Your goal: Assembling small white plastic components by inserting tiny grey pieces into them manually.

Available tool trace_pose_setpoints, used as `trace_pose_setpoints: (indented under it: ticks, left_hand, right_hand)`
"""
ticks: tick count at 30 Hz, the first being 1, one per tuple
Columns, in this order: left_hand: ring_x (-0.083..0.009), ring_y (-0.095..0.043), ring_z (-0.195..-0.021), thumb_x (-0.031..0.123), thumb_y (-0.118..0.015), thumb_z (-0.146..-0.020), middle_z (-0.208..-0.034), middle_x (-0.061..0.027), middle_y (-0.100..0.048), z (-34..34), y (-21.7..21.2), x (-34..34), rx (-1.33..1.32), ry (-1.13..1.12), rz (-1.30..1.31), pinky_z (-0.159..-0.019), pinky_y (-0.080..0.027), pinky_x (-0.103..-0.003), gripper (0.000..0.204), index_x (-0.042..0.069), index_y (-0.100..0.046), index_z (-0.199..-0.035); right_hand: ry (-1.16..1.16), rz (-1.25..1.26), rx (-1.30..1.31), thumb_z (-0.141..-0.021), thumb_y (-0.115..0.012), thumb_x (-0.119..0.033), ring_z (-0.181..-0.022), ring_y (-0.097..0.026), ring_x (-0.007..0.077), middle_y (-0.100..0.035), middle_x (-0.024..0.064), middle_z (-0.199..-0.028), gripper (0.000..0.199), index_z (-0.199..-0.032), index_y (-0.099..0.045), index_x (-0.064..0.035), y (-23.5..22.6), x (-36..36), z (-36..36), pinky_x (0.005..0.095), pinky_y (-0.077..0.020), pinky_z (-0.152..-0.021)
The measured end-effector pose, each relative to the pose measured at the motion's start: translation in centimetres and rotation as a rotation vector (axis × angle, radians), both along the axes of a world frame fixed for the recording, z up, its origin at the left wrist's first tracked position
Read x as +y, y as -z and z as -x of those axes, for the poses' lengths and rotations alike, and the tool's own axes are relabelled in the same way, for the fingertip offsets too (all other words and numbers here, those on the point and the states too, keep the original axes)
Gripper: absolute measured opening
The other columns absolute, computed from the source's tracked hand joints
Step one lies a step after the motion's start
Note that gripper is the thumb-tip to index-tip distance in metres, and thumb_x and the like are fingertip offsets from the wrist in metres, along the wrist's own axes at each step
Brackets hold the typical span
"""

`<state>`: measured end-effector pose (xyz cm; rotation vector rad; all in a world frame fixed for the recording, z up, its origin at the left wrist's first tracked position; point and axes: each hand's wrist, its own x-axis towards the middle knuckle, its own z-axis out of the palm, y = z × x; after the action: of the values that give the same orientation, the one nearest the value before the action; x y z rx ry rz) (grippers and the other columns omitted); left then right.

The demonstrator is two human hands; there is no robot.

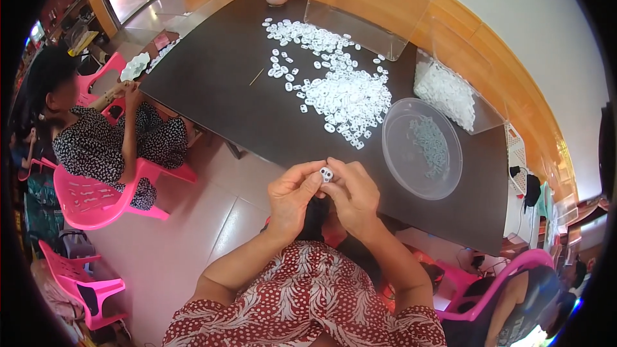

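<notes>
both hands, left [292, 196] and right [352, 194], pinch one white piece [326, 174] near the table [225, 83] edge; judging by the large pile [344, 96] beyond against the sparsely filled bowl [421, 148], most work remains.

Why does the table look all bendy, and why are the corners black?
In the head view, the fisheye lens bends the dark table's straight edges and leaves black corners; daylight glares in the doorway at upper left; the hands holding a small white piece look sharp.

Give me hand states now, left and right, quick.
Left hand: closed, fingertips pinching the small white part.
Right hand: closed, pinching the same white part from the other side.
</notes>
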<state>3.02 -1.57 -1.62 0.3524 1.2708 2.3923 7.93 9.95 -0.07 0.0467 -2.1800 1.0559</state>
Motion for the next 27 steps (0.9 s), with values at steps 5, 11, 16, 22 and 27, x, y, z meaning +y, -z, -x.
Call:
trace_pose_setpoints:
  ticks: [5,11,16,22,27]
  left_hand:
    - [-0.0087,-0.054,-0.075,0.007,-0.057,-0.091,-0.092,-0.0056,-0.062,0.2,0.3,0.0,0.076,0.015,-0.015,-0.067,-0.046,-0.020,0.024,-0.004,-0.060,-0.112]
    - [-0.0089,-0.053,-0.075,0.006,-0.055,-0.092,-0.093,-0.0060,-0.060,0.7,0.5,-0.4,0.173,0.000,0.015,-0.067,-0.046,-0.021,0.025,-0.004,-0.059,-0.114]
    - [-0.0083,-0.053,-0.074,0.007,-0.055,-0.092,-0.089,-0.0037,-0.059,0.6,0.7,-0.4,0.233,-0.082,0.011,-0.067,-0.046,-0.021,0.024,-0.003,-0.059,-0.114]
    - [-0.0068,-0.052,-0.072,0.008,-0.054,-0.093,-0.086,-0.0019,-0.057,0.3,0.7,0.0,0.269,-0.149,0.022,-0.064,-0.045,-0.020,0.021,-0.003,-0.060,-0.110]
    - [-0.0064,-0.051,-0.071,0.008,-0.054,-0.093,-0.087,-0.0018,-0.057,0.1,0.6,-0.2,0.288,-0.167,0.060,-0.064,-0.045,-0.019,0.019,-0.002,-0.060,-0.107]
  right_hand:
    - [0.003,-0.039,0.003,-0.067,-0.070,0.003,-0.067,-0.058,0.0213,-0.064,0.0097,-0.080,0.031,-0.097,-0.064,0.0019,-0.6,0.4,0.0,0.0299,-0.0478,-0.058]
    - [-0.026,-0.028,0.028,-0.065,-0.071,0.002,-0.066,-0.058,0.0203,-0.064,0.0084,-0.077,0.031,-0.096,-0.064,0.0019,-0.8,0.1,0.6,0.0290,-0.0475,-0.057]
    - [-0.055,-0.048,0.057,-0.064,-0.072,0.003,-0.064,-0.058,0.0203,-0.064,0.0086,-0.073,0.032,-0.095,-0.064,0.0029,-0.9,-0.1,1.1,0.0284,-0.0472,-0.055]
    - [-0.055,-0.048,0.092,-0.063,-0.073,0.003,-0.063,-0.059,0.0201,-0.063,0.0090,-0.073,0.033,-0.095,-0.064,0.0030,-1.0,-0.3,1.1,0.0279,-0.0475,-0.054]
    - [-0.050,0.040,0.058,-0.065,-0.073,0.003,-0.063,-0.058,0.0186,-0.063,0.0085,-0.073,0.032,-0.096,-0.064,0.0033,-0.5,-0.7,0.6,0.0277,-0.0473,-0.053]
